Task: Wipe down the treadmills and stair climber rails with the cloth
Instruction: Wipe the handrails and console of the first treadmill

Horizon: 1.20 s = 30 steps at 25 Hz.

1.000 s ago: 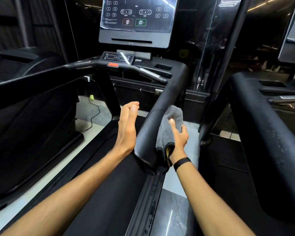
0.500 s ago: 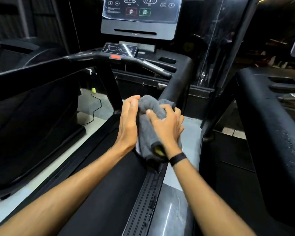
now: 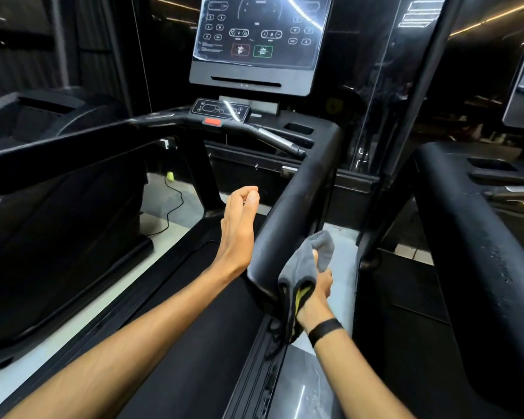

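Your right hand (image 3: 316, 290) grips the grey cloth (image 3: 307, 264), fingers curled round it, and presses it against the outer side of the treadmill's right rail (image 3: 288, 213), near its rear end. Your left hand (image 3: 239, 225) hangs edge-on just inside that rail, fingers loosely bent and holding nothing.

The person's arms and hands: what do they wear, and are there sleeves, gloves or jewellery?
Both forearms are bare, and no sleeves reach into view. The left hand wears no glove and no ring that can be seen, and its wrist is bare. The right hand is also ungloved; a plain, narrow black wristband circles its wrist. No markings show on the band.
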### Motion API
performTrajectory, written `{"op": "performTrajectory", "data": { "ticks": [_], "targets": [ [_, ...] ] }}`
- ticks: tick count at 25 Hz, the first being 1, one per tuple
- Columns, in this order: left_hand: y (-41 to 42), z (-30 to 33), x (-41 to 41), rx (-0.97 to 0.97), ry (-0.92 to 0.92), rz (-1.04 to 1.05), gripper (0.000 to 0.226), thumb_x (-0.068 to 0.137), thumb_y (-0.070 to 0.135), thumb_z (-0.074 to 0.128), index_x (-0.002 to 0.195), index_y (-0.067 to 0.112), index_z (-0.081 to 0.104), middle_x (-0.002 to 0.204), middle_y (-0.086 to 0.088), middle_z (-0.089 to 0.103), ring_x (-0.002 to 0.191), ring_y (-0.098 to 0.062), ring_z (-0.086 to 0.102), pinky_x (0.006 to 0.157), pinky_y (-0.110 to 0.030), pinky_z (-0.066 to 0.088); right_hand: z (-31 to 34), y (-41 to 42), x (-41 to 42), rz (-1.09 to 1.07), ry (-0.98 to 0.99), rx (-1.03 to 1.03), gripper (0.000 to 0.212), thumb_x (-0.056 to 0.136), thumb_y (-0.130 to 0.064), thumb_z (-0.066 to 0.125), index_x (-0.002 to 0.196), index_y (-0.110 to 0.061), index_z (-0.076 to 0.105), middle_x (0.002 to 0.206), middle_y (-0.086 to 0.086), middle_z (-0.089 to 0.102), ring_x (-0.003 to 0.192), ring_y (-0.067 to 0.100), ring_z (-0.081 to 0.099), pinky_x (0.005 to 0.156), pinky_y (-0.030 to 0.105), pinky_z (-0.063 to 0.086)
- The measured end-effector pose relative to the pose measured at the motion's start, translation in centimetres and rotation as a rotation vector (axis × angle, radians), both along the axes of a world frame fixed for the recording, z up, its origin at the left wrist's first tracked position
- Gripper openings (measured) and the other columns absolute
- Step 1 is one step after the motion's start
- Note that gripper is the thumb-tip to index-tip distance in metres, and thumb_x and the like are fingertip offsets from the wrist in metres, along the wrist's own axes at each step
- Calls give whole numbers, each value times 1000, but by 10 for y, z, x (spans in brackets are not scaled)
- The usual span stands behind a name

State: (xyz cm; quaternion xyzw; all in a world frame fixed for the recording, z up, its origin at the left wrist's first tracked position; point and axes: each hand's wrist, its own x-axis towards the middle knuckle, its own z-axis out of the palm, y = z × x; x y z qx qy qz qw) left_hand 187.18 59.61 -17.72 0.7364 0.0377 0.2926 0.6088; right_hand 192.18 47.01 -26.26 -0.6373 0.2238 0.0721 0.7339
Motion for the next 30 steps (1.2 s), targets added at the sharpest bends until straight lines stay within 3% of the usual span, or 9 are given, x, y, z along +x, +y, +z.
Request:
{"op": "performTrajectory", "data": {
  "ticks": [3, 6, 9, 14, 17, 19, 22, 26, 30],
  "targets": [
    [1, -2, 1, 23, -26, -12, 67, 85, 68, 28, 129, 24, 53, 129, 9, 53, 126, -18, 48, 114, -48, 33, 20, 12, -37, 18, -230, -445, 54, 94, -59, 52, 133, -22, 48, 131, 14, 50, 126, 36, 44, 107, 50, 37],
    [5, -4, 4, 19, -62, -18, 64, 89, 63, 30, 128, 19, 53, 126, 7, 55, 122, -15, 50, 110, -47, 38, 56, 29, -27, 99, -535, -756, 50, 91, -58, 54, 129, -27, 48, 135, 10, 42, 129, 33, 35, 104, 49, 30],
    [5, -4, 4, 12, -84, 0, 58, 89, 62, 29, 126, 23, 53, 126, 6, 55, 120, -15, 50, 110, -47, 37, 78, 38, 29, 150, -521, -832, 49, 91, -58, 56, 126, -25, 51, 136, 11, 42, 131, 34, 34, 106, 51, 29],
    [3, -1, 1, 13, -30, -7, 61, 86, 67, 26, 126, 28, 50, 130, 8, 52, 126, -13, 48, 115, -49, 30, 62, 17, 100, 33, -268, -442, 56, 91, -57, 58, 133, -21, 53, 138, 14, 51, 132, 37, 43, 111, 47, 35],
    [2, 2, -1, 9, -5, -16, 65, 84, 67, 26, 128, 26, 51, 131, 7, 52, 127, -13, 47, 116, -49, 29, 30, 3, 84, -125, -100, 123, 48, 103, -41, 48, 138, -8, 54, 112, 16, 60, 126, 34, 53, 111, 41, 40],
    [1, 3, -3, 5, -5, -21, 64, 83, 67, 27, 126, 27, 51, 131, 7, 52, 128, -13, 47, 116, -49, 30, 2, -1, 51, -131, -8, 268, 41, 108, -33, 35, 133, -7, 56, 104, 14, 55, 112, 28, 55, 103, 37, 44],
    [-1, 3, -2, 5, -8, -44, 62, 84, 66, 27, 125, 27, 52, 129, 9, 54, 127, -13, 48, 115, -49, 30, -2, 4, -9, -83, -54, -2, 29, 102, -44, 46, 104, -18, 59, 95, 8, 56, 89, 24, 56, 78, 35, 46],
    [4, 0, 2, 14, -11, -70, 64, 86, 65, 27, 128, 25, 53, 128, 7, 55, 125, -16, 48, 113, -47, 34, 41, 26, -51, 102, -257, -537, 85, 76, -84, 50, 139, -29, 32, 139, 9, 36, 132, 32, 31, 107, 49, 30],
    [7, -6, 7, -28, -19, -74, 66, 85, 68, 26, 127, 26, 55, 128, 8, 57, 121, -12, 51, 109, -39, 38, 64, 33, -31, 187, -366, -713, 78, 81, -73, 58, 138, -28, 29, 143, 7, 27, 133, 30, 24, 110, 48, 24]
  ]
}}
